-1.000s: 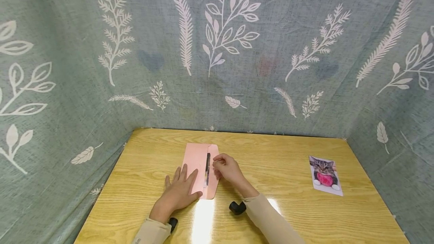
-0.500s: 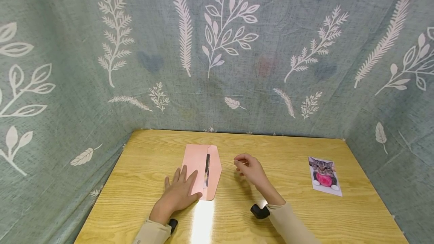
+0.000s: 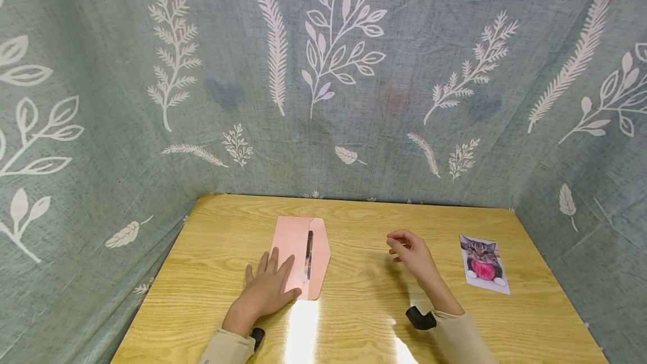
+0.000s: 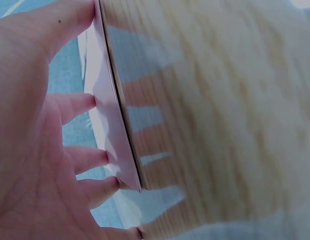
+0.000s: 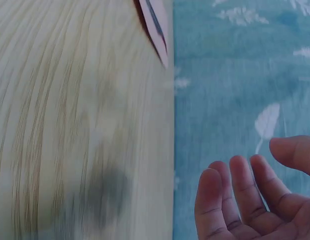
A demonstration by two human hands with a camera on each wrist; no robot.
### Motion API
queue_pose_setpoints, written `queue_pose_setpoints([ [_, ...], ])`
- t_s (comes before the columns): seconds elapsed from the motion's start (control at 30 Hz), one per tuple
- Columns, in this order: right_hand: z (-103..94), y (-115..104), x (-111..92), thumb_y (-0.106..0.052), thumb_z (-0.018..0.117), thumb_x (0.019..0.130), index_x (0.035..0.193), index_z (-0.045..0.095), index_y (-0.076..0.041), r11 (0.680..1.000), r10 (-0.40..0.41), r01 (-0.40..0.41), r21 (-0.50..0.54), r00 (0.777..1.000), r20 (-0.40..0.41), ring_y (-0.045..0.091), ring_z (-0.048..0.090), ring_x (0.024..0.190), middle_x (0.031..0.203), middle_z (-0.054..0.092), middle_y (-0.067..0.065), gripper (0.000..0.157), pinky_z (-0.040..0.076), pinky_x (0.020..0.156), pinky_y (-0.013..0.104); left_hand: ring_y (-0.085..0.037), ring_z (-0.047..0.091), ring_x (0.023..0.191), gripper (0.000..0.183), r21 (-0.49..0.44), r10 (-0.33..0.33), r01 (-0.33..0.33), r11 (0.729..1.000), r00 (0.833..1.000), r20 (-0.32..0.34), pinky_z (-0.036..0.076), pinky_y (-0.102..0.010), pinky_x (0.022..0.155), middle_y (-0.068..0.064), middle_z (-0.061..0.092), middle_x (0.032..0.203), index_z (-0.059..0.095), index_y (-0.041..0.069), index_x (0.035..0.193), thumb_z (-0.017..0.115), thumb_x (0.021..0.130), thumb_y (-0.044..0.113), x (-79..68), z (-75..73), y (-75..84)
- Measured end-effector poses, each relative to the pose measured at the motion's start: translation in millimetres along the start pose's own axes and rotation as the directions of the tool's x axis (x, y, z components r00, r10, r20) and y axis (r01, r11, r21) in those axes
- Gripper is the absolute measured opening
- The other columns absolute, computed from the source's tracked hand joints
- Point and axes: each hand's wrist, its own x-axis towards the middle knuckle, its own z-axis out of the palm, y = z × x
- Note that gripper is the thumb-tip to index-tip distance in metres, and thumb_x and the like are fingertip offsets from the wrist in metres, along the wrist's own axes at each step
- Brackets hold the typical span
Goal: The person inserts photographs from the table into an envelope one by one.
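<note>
left hand (image 3: 265, 291) lies with straight, spread fingers across the near left part of a pink envelope (image 3: 292, 235), while the right hand (image 3: 411, 251), empty and its fingers loosely curled, hovers above the wooden table (image 3: 359, 324) between the envelope and a cat picture (image 3: 484, 265). the envelope lies flat left of the table's middle, its pointed flap (image 3: 320, 257) spread out to the right and a dark strip of an insert (image 3: 309, 254) showing at the mouth. farther right the cat picture lies face up, slightly tilted, and beyond the table hangs a grey-green cloth (image 3: 298, 156) printed with white leaves.
</note>
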Motion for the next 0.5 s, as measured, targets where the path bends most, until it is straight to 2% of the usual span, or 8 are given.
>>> queue_pose_setpoints([
  [0.2,-27.1,10,-1,-0.033,0.06,0.09,0.114,0.058,-0.006,1.0,0.018,-0.019,-0.023,0.999,-0.049,0.04,0.054,0.096,0.108,0.055,0.016,0.036,0.05,0.076,0.046,-0.041,0.007,0.136,0.079,0.0,0.001,-0.001,1.0,1.0,-0.001,0.006,-0.071,0.095,-0.019,0.009,0.151,0.027,0.025,0.147,0.051,0.082,0.063,-0.4,-0.6,0.6],
  [0.5,-71.6,29,-6,-0.038,0.057,0.09,0.123,0.051,0.002,0.996,0.02,-0.031,-0.083,0.992,-0.122,0.035,0.053,0.099,0.116,0.052,0.019,0.052,0.05,0.078,0.045,-0.04,0.007,0.136,0.079,-0.005,0.001,-0.002,1.0,1.0,-0.014,0.006,-0.07,0.095,-0.019,0.008,0.151,0.027,0.025,0.147,0.052,0.082,0.063,-0.1,0.1,0.8],
])
